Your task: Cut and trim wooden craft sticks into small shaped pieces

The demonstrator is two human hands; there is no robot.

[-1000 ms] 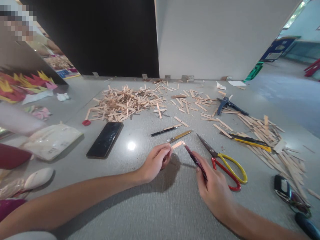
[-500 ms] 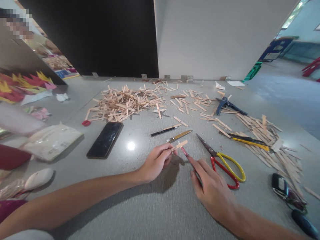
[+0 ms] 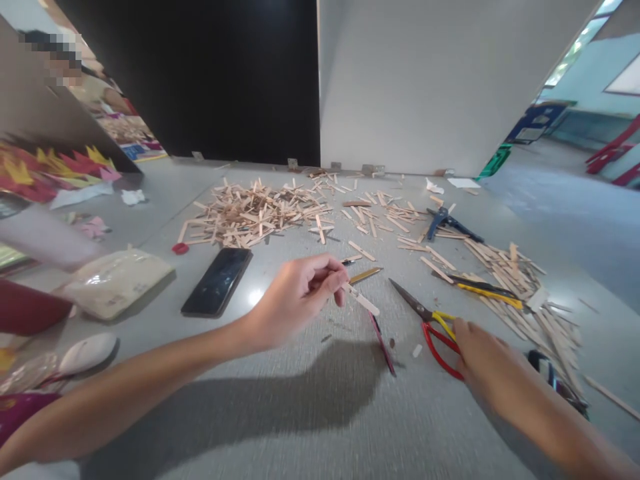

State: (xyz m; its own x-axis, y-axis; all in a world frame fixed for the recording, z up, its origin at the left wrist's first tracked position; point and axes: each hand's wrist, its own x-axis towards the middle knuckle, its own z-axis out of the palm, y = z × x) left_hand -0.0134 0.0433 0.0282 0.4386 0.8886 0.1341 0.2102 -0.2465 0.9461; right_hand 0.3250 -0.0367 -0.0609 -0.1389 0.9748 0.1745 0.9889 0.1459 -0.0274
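My left hand (image 3: 310, 287) is closed, pinching a wooden craft stick (image 3: 365, 301) that points down to the right, above the table. My right hand (image 3: 487, 357) lies over the yellow handle of the scissors (image 3: 425, 313), its fingers curled about it and partly hidden. The scissors rest on the table with their red handle showing and blades pointing up-left. Below the stick lies a thin pink-and-dark pen-like tool (image 3: 384, 347). A gold-coloured blade-like tool (image 3: 366, 275) sits just beyond my left hand, and a black pen-like tool (image 3: 349, 261) is partly covered by it.
A heap of craft sticks (image 3: 255, 217) spreads at the back, with another pile (image 3: 505, 267) at the right. Blue-handled pliers (image 3: 440, 221) and a yellow-black cutter (image 3: 490, 291) lie there. A phone (image 3: 217, 283) lies left. Upright panels (image 3: 400, 87) border the back.
The pink tool has left my right hand and lies on the table. My right hand has moved right onto the scissors. My left hand has risen and turned the stick downward.
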